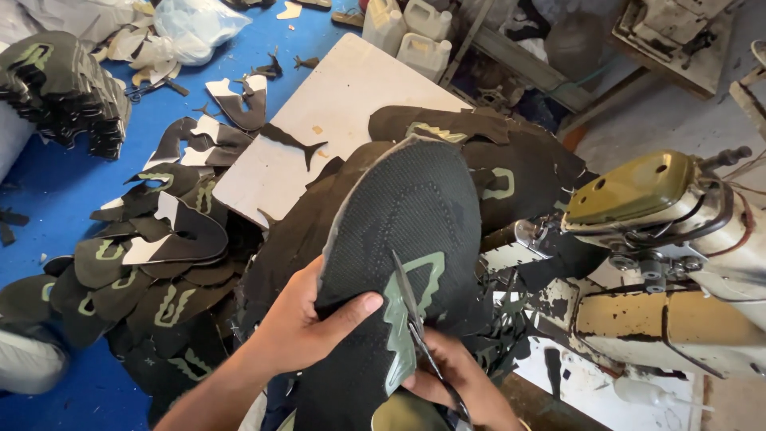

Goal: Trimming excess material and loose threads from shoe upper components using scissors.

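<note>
Left hand (307,323) grips a black mesh shoe upper (399,231) at its lower left edge; fingers closed around the edge, thumb pressed flat across the front face. The upper is held up, centre of view, rounded end pointing away from the person, with a pale green emblem (408,307) on its lower part.

Right hand (455,379) holds a pair of scissors (415,319); fingers curled shut around the handles, which are mostly hidden. Blades slightly parted, tips up, lying against the upper beside the green emblem.

Behind the held piece: more black uppers (511,168) stacked on a pale board (335,104) serving as a desk.

Left: a loose heap of cut black pieces with green marks (159,271) on the blue floor (56,175). A neat stack of similar pieces (60,88) sits upper left, well apart from the heap. Small black trimmings (267,68) are scattered near the board.

Right: worn cream-and-olive sewing machine (678,255), just beside the held upper. White plastic jugs (407,32) stand at the top, beyond the board.
</note>
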